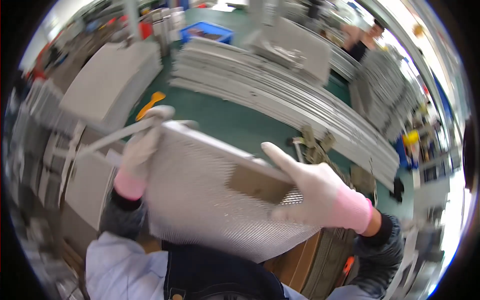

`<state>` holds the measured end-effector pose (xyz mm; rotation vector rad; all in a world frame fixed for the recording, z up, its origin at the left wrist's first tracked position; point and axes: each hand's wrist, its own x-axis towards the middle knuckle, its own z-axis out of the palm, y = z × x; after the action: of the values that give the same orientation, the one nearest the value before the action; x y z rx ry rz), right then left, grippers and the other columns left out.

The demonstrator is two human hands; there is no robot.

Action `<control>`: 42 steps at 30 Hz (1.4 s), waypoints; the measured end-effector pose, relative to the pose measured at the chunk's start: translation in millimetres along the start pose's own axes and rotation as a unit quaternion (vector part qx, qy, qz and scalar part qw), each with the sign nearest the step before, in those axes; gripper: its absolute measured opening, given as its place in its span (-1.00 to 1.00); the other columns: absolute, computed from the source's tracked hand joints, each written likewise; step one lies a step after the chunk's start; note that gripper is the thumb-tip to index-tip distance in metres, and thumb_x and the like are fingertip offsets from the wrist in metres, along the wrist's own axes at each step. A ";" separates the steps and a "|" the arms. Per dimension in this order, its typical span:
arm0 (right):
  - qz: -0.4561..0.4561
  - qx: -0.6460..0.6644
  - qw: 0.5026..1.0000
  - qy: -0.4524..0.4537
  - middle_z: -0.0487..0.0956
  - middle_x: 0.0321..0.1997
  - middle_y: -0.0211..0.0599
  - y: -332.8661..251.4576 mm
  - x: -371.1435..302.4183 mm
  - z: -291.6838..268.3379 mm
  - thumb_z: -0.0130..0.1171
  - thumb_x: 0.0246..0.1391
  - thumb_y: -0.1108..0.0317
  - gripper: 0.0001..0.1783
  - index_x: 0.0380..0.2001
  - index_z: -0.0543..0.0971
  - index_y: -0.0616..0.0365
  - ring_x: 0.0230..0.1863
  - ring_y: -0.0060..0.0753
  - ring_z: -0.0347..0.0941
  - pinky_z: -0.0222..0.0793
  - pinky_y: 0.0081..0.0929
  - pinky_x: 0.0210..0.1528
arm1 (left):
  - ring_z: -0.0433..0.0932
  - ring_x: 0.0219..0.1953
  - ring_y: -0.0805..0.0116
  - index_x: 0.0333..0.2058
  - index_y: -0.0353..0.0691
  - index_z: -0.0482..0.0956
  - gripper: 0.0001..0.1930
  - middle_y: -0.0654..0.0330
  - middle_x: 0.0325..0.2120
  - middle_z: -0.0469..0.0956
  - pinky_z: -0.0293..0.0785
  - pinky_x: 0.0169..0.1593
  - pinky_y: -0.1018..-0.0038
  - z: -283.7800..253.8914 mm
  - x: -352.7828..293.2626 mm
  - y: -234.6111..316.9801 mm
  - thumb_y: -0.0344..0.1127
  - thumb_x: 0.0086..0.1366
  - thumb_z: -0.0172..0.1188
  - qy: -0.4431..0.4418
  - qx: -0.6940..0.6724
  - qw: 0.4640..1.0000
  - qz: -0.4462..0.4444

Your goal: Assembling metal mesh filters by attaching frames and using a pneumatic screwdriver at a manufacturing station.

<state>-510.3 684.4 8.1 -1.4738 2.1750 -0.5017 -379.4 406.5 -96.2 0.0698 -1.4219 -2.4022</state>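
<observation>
In front of my body I hold a rectangular panel (195,185) tilted, with a whitish edge strip along its far side and a fine silvery mesh-like face. A brownish patch (257,184) shows on that face near my right hand. My left hand (145,145), in a white glove with a pink cuff, is closed round the panel's far left corner. My right hand (315,192), gloved alike, grips the right end, fingers over the far edge and thumb on the mesh face. A pale strip (112,137) runs to the left hand; whether it is held is unclear.
Long pale metal profiles (270,92) lie stacked across the far side. A stack of light panels (107,77) stands at the left, near an orange tool (150,105). A blue bin (206,33) sits at the back; another person (361,42) is at far right. Cardboard (292,260) lies below.
</observation>
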 end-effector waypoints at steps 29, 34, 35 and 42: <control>0.111 0.230 0.960 0.119 0.60 -0.16 -0.37 84.1 49.7 32.3 0.24 0.13 0.26 -0.47 0.09 0.45 0.36 -0.14 -0.67 0.43 0.38 -0.63 -0.01 | 0.46 -0.31 0.67 -0.17 -0.32 0.60 -0.78 0.38 -0.38 0.59 0.43 -0.17 0.60 -89.6 -112.2 -70.9 -0.35 0.24 0.23 -0.001 0.210 0.930 -0.301; 0.096 0.239 0.966 0.013 0.63 -0.23 -0.33 90.2 89.2 40.5 0.15 0.18 0.35 -0.61 0.03 0.51 0.33 -0.19 -0.65 0.47 0.42 -0.61 -0.06 | 0.44 -0.15 0.58 0.01 -0.32 0.48 -0.68 0.30 -0.14 0.53 0.40 -0.04 0.56 -129.4 -139.1 -75.4 -0.40 0.30 0.09 -0.110 0.253 0.923 -0.269; 0.074 0.257 0.964 0.010 0.64 -0.26 -0.29 96.3 95.2 42.5 0.16 0.18 0.29 -0.60 -0.01 0.53 0.35 -0.22 -0.55 0.51 0.44 -0.55 -0.10 | 0.43 -0.13 0.57 0.04 -0.32 0.45 -0.67 0.29 -0.11 0.51 0.39 -0.02 0.55 -128.5 -130.8 -72.6 -0.40 0.31 0.07 -0.137 0.251 0.929 -0.236; 0.152 0.196 0.963 -0.102 0.63 -0.30 -0.35 116.5 88.8 24.0 0.23 0.06 0.35 -0.61 -0.07 0.56 0.36 -0.29 -0.55 0.49 0.43 -0.55 -0.20 | 0.48 -0.19 0.53 -0.01 -0.41 0.46 -0.71 0.25 -0.21 0.55 0.41 -0.07 0.57 -107.3 -78.3 -98.3 -0.34 0.41 -0.05 0.041 0.146 0.968 -0.201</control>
<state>-614.0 642.4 -89.3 -0.9186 1.9513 -0.5985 -309.3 384.1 -244.1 0.5751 -1.8575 -2.4281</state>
